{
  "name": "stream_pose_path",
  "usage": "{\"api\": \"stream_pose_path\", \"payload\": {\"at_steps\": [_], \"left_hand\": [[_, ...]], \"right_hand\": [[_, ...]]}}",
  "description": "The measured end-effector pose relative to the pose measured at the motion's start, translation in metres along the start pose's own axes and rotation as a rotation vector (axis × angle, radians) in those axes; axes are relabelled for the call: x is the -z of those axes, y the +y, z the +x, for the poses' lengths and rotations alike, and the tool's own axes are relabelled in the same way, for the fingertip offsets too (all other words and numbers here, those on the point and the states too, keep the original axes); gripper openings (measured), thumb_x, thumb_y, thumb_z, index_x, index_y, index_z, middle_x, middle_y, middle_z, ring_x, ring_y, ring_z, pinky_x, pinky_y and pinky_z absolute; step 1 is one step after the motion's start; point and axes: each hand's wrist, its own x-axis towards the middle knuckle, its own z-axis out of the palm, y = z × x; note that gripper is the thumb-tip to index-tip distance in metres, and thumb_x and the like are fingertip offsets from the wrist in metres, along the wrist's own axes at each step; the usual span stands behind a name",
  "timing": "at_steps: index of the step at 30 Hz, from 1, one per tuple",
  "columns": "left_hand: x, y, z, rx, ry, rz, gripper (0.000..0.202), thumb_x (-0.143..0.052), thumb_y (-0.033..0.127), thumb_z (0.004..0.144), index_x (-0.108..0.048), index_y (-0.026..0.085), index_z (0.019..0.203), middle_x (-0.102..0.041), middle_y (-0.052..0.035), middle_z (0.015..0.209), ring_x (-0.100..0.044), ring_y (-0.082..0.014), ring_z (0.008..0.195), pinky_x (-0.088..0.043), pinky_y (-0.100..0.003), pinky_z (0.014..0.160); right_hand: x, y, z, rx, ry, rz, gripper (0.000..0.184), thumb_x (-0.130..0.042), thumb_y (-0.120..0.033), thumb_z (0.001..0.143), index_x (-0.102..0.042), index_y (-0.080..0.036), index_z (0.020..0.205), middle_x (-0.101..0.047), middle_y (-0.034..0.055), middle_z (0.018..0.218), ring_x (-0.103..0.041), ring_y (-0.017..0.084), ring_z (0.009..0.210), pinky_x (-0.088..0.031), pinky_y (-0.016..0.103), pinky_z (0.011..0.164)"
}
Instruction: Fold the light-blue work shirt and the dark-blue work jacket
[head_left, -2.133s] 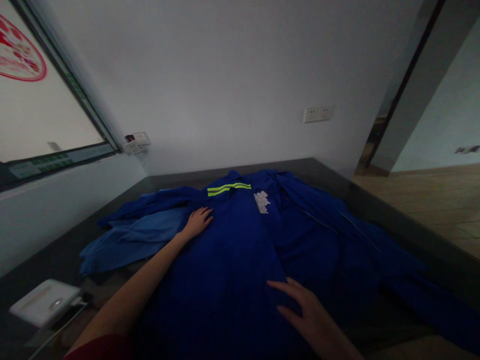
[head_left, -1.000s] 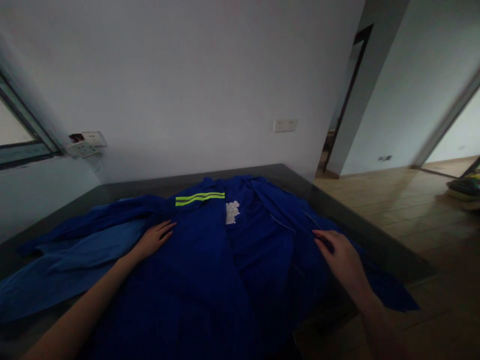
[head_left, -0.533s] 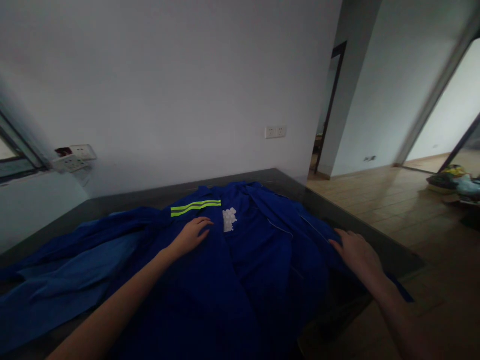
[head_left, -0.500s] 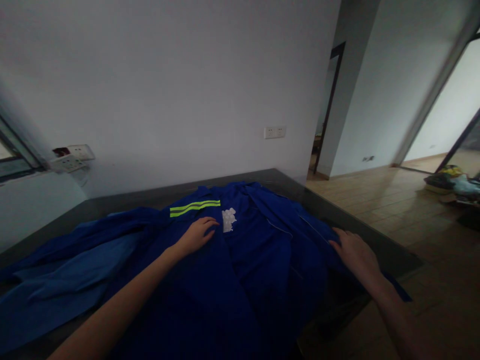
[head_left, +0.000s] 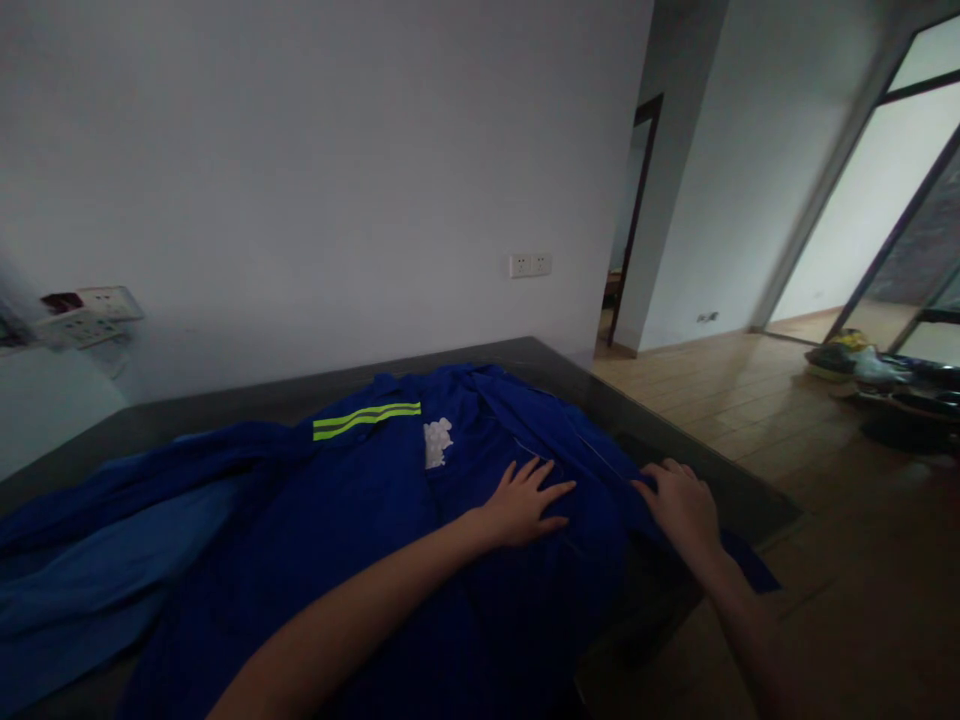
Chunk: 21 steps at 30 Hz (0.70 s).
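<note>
A blue work jacket (head_left: 345,510) with yellow-green reflective stripes (head_left: 366,420) and a white chest patch (head_left: 436,442) lies spread over a dark table (head_left: 225,405). My left hand (head_left: 525,503) lies flat on the jacket's right front panel, fingers spread. My right hand (head_left: 686,505) rests palm down on the jacket's right edge near the table's side, fingers bent over the cloth; whether it grips the cloth is not clear.
A white wall with a double socket (head_left: 529,265) stands behind the table. Another socket box (head_left: 86,310) is on the left wall. A doorway (head_left: 626,220) and wooden floor (head_left: 840,480) lie to the right, with objects on the floor (head_left: 862,365) at far right.
My left hand slid rightward across the jacket from near the white patch to the right panel. My right hand stayed at the right edge. The view turned slightly right.
</note>
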Motion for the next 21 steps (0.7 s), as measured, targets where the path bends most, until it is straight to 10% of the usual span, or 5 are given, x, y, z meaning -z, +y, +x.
{"api": "stream_pose_path", "payload": {"at_steps": [6,12,16,21], "left_hand": [[-0.023,0.026,-0.010,-0.060,-0.060,-0.051,0.061,-0.040,0.058,0.089,-0.028,0.036,0.144,-0.010,-0.0137,0.156,-0.006,-0.0391,0.142,-0.010,-0.069,0.105],[0.003,0.029,-0.014,-0.100,-0.131,-0.217,0.054,-0.043,0.055,0.089,-0.041,0.032,0.138,-0.030,-0.0122,0.151,-0.022,-0.0357,0.139,-0.014,-0.065,0.107],[0.029,-0.006,0.001,0.014,0.071,-0.472,0.028,-0.046,0.030,0.091,-0.064,0.020,0.110,-0.066,-0.0074,0.114,-0.060,-0.0188,0.108,-0.042,-0.035,0.100],[0.063,-0.059,0.036,0.352,0.414,-0.633,0.027,-0.045,0.021,0.089,-0.060,0.015,0.110,-0.068,-0.0089,0.106,-0.065,-0.0163,0.094,-0.051,-0.027,0.081]], "right_hand": [[0.009,-0.007,0.013,-0.047,0.299,0.350,0.030,-0.045,-0.036,0.088,-0.067,-0.017,0.092,-0.062,0.0130,0.102,-0.056,0.025,0.093,-0.044,0.036,0.081],[0.043,-0.025,0.028,-0.055,0.296,0.397,0.032,-0.041,-0.035,0.091,-0.066,-0.017,0.101,-0.070,0.0106,0.095,-0.062,0.025,0.086,-0.043,0.036,0.077],[0.066,-0.046,0.025,0.097,0.378,0.419,0.029,-0.043,-0.031,0.093,-0.068,-0.019,0.100,-0.069,0.0093,0.098,-0.060,0.024,0.092,-0.039,0.038,0.085],[0.084,-0.095,-0.006,0.356,0.400,0.497,0.028,-0.044,-0.022,0.094,-0.069,-0.020,0.105,-0.068,0.0087,0.098,-0.057,0.022,0.092,-0.039,0.038,0.086]]}}
